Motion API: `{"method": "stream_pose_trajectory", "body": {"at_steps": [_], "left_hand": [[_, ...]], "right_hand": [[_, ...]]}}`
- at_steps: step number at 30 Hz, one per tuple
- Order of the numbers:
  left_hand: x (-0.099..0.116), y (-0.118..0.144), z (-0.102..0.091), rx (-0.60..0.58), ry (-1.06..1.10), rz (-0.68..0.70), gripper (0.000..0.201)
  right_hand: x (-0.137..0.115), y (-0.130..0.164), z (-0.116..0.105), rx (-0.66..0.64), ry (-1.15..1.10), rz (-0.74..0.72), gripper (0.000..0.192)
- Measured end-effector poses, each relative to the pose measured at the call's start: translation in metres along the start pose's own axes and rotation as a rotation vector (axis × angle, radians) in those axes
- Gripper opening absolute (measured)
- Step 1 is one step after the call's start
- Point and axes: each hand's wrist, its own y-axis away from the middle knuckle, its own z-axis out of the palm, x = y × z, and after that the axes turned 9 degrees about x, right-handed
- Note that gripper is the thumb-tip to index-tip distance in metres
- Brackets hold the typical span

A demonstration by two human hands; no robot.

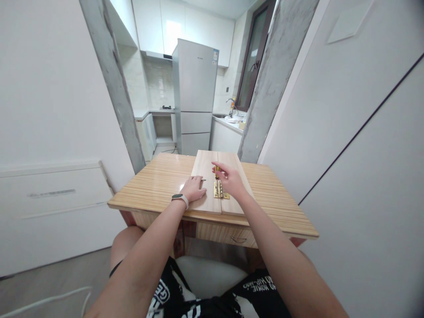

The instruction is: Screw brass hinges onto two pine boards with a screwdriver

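Observation:
Two pale wooden boards (207,163) lie side by side on the table, a seam running between them. A brass hinge (218,190) rests across that seam near their front end. My right hand (228,179) is closed around the yellow-and-black handle of a screwdriver (217,171), held upright with its shaft pointing down at the hinge. My left hand (193,189) lies flat on the left board, thumb apart from the fingers. By its fingertips is a small thin dark piece (203,179), too small to name. The screwdriver's tip is hard to make out.
The wood-grain table (145,185) has a drawer with a metal handle (238,240) under its front edge. Behind it stand a grey fridge (197,79) and a sink counter. White walls close in on both sides.

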Motion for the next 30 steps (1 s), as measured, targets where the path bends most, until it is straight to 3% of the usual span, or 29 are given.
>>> {"method": "stream_pose_trajectory", "body": {"at_steps": [7, 12, 20, 30], "left_hand": [[0.0015, -0.0001, -0.0010, -0.014, -0.010, -0.013, 0.066], [0.0009, 0.0001, -0.0010, -0.008, -0.008, 0.000, 0.066], [-0.0002, -0.0002, 0.0008, -0.003, -0.003, -0.001, 0.066], [-0.0002, -0.0009, 0.0014, 0.003, -0.016, 0.015, 0.066]], "right_hand": [[0.0033, -0.0027, -0.0032, 0.124, 0.178, -0.090, 0.036], [0.0007, -0.0030, -0.0009, 0.050, 0.117, -0.096, 0.040], [0.0013, -0.0029, 0.0022, -0.054, -0.104, 0.038, 0.042], [-0.0048, -0.0053, -0.0004, 0.161, 0.133, -0.036, 0.032]]}}
